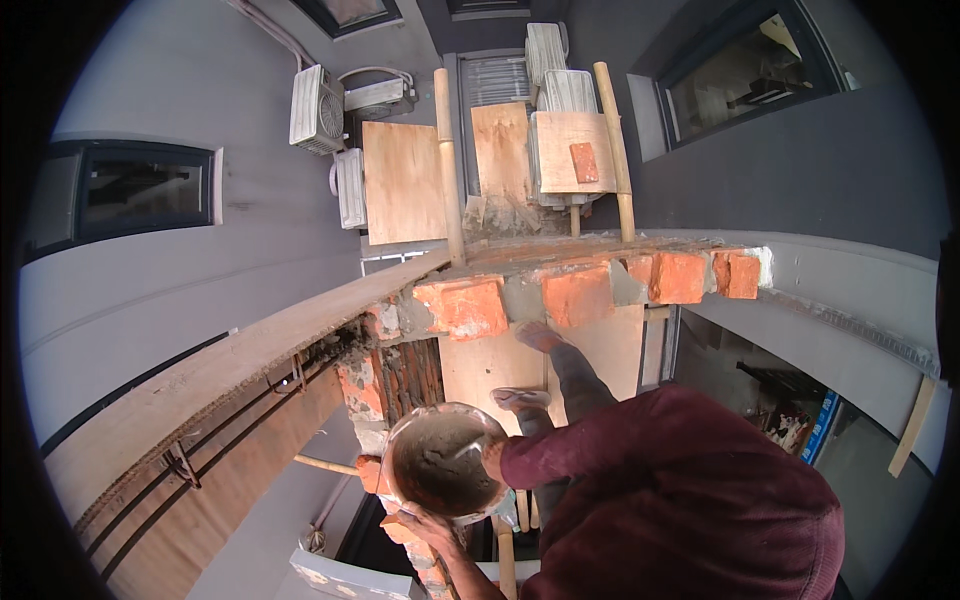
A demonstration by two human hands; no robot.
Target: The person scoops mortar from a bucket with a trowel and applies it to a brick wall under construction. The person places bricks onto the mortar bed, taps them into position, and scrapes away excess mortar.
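A round bucket (400, 420) with grey wet mortar (440, 455) in it stands tilted on the brickwork in front of me. My right hand (493, 460) reaches over its right rim, closed on what looks like a trowel (466, 449); a pale shank shows and its blade is lost in the mortar. Against the near left side of the bucket, my left hand (428, 527) grips low, its fingers partly hidden. Broken orange bricks (372, 474) lie beside that hand. Beyond the bucket runs a wall top of red bricks (462, 307) and grey mortar joints.
My feet (520, 399) stand on plywood boards (478, 368). A long plank (260, 340) with steel bars (200, 455) below it borders the left. Bamboo poles (448, 160) rise past the wall, near plywood sheets (403, 185), a loose brick (584, 162) and air-conditioner units (318, 110).
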